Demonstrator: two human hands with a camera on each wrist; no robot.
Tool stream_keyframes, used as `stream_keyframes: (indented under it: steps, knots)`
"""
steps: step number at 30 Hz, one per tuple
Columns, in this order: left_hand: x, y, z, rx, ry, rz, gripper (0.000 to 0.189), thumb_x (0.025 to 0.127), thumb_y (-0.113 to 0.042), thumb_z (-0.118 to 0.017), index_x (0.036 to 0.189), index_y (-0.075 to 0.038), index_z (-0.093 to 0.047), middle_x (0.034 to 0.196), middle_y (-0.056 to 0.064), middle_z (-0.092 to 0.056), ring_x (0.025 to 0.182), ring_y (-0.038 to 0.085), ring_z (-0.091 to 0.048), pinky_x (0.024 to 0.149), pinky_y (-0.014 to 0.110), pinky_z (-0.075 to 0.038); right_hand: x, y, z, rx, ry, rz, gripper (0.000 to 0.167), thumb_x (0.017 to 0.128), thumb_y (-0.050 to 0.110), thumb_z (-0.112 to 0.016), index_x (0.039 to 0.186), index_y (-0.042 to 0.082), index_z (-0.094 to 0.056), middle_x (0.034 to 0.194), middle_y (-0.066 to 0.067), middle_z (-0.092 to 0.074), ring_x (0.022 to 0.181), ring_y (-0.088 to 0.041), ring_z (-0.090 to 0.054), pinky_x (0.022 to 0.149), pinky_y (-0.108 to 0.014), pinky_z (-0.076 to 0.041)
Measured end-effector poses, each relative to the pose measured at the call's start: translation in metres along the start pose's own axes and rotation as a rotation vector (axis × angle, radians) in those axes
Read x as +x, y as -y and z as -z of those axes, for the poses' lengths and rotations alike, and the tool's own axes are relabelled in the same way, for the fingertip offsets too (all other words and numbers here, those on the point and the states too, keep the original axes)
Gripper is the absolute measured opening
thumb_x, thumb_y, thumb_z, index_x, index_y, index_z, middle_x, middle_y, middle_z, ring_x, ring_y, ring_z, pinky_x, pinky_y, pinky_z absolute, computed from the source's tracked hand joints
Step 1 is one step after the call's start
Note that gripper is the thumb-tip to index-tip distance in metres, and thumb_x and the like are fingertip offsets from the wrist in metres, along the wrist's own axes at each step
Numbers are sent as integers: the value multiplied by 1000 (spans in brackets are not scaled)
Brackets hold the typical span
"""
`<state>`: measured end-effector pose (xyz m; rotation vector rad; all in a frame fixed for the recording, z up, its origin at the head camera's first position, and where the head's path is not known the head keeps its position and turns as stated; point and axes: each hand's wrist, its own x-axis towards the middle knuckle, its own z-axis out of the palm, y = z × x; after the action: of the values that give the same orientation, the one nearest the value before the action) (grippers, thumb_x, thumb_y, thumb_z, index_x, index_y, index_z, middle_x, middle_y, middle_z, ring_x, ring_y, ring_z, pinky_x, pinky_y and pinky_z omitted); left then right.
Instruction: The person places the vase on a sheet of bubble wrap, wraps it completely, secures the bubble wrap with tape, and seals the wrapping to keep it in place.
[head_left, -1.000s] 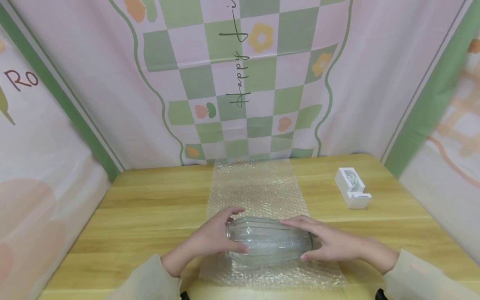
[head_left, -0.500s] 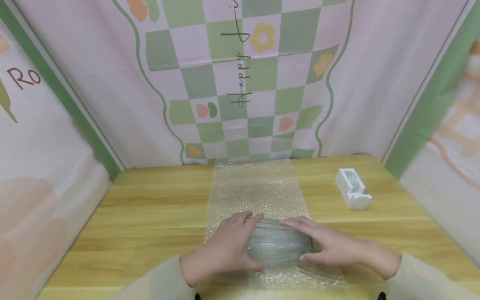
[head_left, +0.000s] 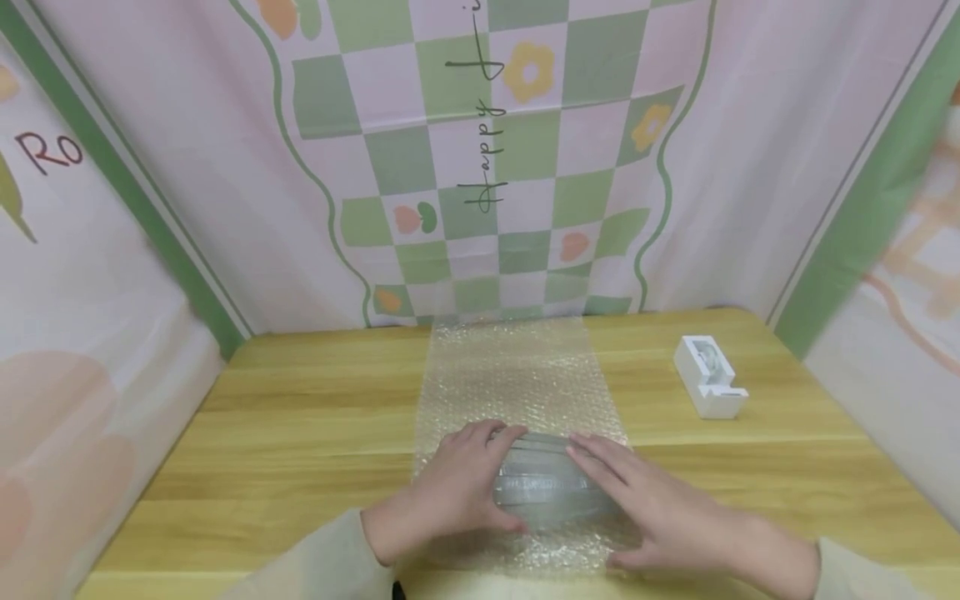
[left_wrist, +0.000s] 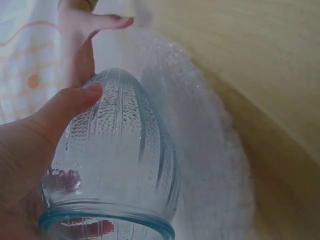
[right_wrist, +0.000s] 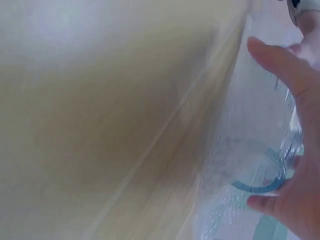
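Note:
A clear ribbed glass vase (head_left: 551, 485) lies on its side on a sheet of bubble wrap (head_left: 517, 375). My left hand (head_left: 465, 487) grips its left part, thumb on the near side and fingers over the far side. In the left wrist view, the vase's bluish rim (left_wrist: 107, 212) is beside that hand, and fingers show through the glass. My right hand (head_left: 675, 517) lies over the vase's right end with fairly straight fingers touching its top. The right thumb (right_wrist: 275, 60) is spread away from the glass. The right end is mostly hidden by that hand.
A white tape dispenser (head_left: 712, 400) stands at the right rear of the wooden table (head_left: 300, 417). Patterned fabric (head_left: 517, 167) hangs behind the table and along both sides. The bubble wrap extends back to the rear edge.
My left hand has slid right from the vase's left end to farther along its body. The right hand has shifted over the right end, its thumb moving nearer the front edge and off the glass.

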<state>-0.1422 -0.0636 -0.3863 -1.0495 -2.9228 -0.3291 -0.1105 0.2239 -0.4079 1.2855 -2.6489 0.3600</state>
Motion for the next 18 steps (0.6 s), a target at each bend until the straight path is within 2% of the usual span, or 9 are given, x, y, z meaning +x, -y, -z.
stream_keyframes:
  steps: [2, 4, 6, 9, 13, 18]
  knots:
    - [2, 1, 1, 0, 5, -3, 116, 60, -65, -90, 153, -14, -43, 145, 16, -53, 130, 32, -54, 105, 52, -48, -2, 4, -2, -14, 28, -30, 138, 60, 60, -90, 165, 9, -16, 169, -12, -19, 143, -44, -35, 107, -57, -38]
    - [3, 1, 2, -2, 16, -3, 115, 61, -66, -90, 153, -14, -44, 145, 16, -54, 130, 32, -54, 104, 52, -49, -3, 6, -3, -19, 49, -41, 143, 57, 67, -87, 165, 8, -14, 169, -14, -17, 144, -47, -31, 116, -49, -28]
    - [4, 2, 2, -6, 28, 2, 115, 61, -66, -90, 153, -15, -44, 145, 15, -54, 129, 31, -54, 103, 51, -49, -4, 7, -5, -38, 59, -39, 147, 55, 73, -85, 164, 6, -13, 168, -18, -18, 145, -49, -30, 122, -37, -14]
    - [4, 2, 2, -15, 43, 10, 115, 61, -65, -90, 153, -15, -43, 146, 14, -53, 130, 31, -54, 104, 51, -49, -4, 8, -6, -71, 59, -28, 151, 52, 73, -87, 164, 4, -11, 168, -21, -17, 145, -49, -29, 119, -22, 8]
    - [4, 2, 3, -20, 50, 11, 114, 61, -63, -91, 153, -15, -43, 146, 14, -53, 130, 31, -53, 104, 52, -48, -4, 10, -6, -123, 33, -10, 144, 56, 57, -92, 163, 2, -13, 166, -21, -22, 143, -48, -34, 120, -22, 11]
    - [4, 4, 4, -36, 48, 13, 113, 62, -61, -92, 153, -16, -44, 147, 14, -52, 131, 31, -53, 105, 53, -47, -1, 13, -3, -124, 18, -21, 126, 68, 39, -88, 164, 5, -14, 166, -18, -26, 142, -46, -37, 119, -21, 10]
